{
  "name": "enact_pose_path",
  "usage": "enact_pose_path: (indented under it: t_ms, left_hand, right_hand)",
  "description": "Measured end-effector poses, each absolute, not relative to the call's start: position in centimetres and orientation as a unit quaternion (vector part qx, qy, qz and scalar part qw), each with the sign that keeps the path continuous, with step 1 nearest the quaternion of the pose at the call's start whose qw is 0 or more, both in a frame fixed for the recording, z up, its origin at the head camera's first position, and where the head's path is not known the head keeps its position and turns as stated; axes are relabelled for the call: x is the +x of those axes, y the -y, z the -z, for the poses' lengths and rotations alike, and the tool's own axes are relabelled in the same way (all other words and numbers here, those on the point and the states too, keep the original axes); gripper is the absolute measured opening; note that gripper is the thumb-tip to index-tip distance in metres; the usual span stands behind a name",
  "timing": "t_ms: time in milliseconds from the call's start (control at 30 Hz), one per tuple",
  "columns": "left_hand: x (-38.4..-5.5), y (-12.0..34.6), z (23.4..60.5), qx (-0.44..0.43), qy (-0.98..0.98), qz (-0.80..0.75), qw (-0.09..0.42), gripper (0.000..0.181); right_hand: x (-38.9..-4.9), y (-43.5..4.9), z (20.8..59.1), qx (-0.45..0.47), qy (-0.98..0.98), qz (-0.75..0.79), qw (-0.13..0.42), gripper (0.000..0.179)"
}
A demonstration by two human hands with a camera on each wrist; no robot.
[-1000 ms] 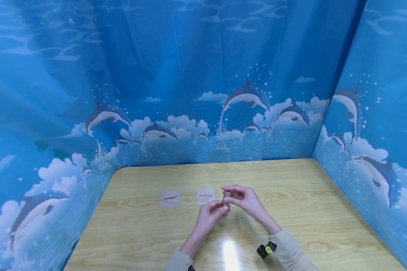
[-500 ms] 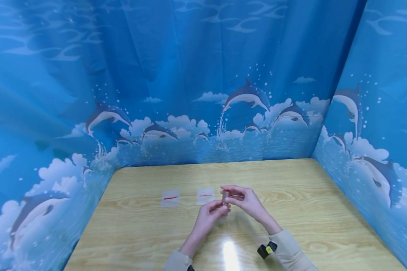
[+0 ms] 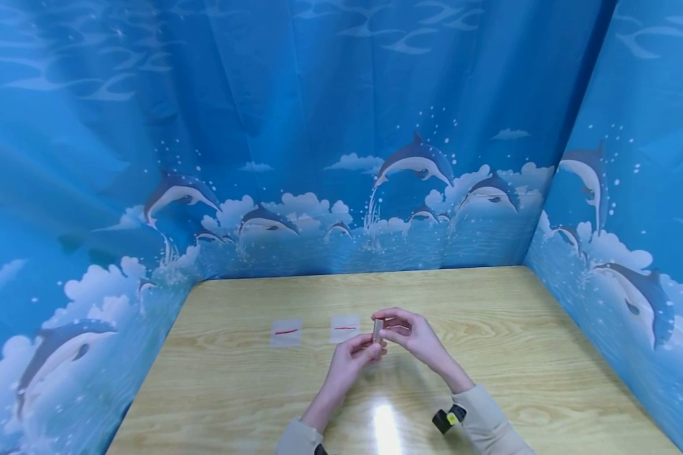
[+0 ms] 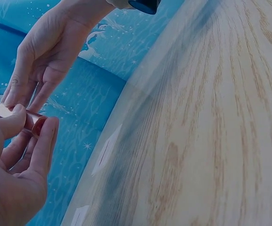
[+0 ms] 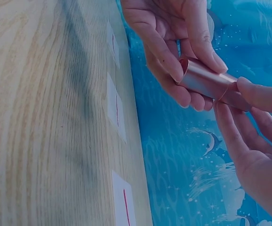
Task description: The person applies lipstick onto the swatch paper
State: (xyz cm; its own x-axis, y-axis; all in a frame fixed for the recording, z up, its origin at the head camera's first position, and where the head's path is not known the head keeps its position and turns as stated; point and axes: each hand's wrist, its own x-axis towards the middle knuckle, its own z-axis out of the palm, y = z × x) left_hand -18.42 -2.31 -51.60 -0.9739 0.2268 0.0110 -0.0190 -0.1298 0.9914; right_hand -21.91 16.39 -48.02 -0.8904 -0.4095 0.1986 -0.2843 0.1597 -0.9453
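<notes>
A shiny rose-gold lipstick tube (image 3: 378, 330) is between my two hands, a little above the table. My left hand (image 3: 348, 361) pinches its lower end between thumb and fingers. At the upper end, my right hand (image 3: 414, 335) grips it with thumb and fingertips. In the right wrist view a seam runs round the lipstick tube (image 5: 206, 82), and its end by the left hand looks hollow. The left wrist view shows the lipstick tube (image 4: 31, 121) partly covered by fingers. No lipstick bullet is visible.
Two white paper squares, the left one (image 3: 286, 333) and the right one (image 3: 344, 329), lie on the wooden table (image 3: 233, 392), each with a red line. A third paper (image 5: 113, 44) shows in the right wrist view. Blue dolphin curtains (image 3: 296, 126) stand behind and beside the table.
The lipstick tube has turned slightly, and more of its side now shows between the hands. My right fingers have risen a little. The papers have stayed put.
</notes>
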Motion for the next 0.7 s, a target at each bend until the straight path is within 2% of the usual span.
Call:
enact_pose_path:
  t_ms: [700]
  left_hand:
    - [-19.0,1.2,51.3,0.082,-0.651,-0.750,0.085,0.036]
  right_hand:
    - [-21.8,-17.4,47.6,-0.178,-0.767,0.615,0.040,0.039]
